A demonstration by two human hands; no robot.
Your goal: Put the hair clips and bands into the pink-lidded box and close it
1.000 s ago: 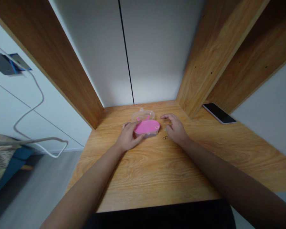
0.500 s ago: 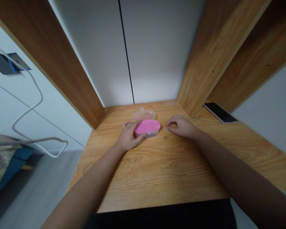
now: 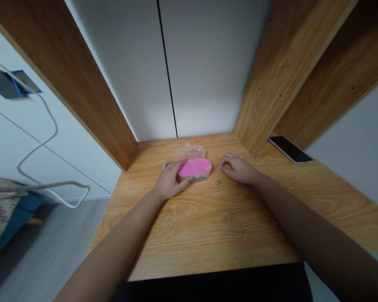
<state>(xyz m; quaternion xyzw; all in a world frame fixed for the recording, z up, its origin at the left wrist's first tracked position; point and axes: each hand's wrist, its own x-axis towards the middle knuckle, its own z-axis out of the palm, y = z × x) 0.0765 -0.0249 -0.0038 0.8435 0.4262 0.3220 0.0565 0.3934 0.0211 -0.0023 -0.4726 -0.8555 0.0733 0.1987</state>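
A small pink oval case (image 3: 197, 167) lies open on the wooden desk (image 3: 208, 226), its clear lid (image 3: 189, 151) folded back behind it. My left hand (image 3: 170, 180) wraps its fingers round the case's left end. To the right of the case my right hand (image 3: 237, 167) rests on the desk with fingertips pinched together on something too small to make out. Two small dark rings (image 3: 219, 182) lie on the desk just in front of my right hand, untouched.
A black phone (image 3: 290, 149) lies on the lower shelf at the right. Wooden side panels (image 3: 261, 84) wall in the desk niche on both sides. A white cable (image 3: 47, 142) hangs at the left beside a bed.
My right hand has curled from flat, spread fingers into a pinch and shifted slightly right. The left hand and the case have stayed put.
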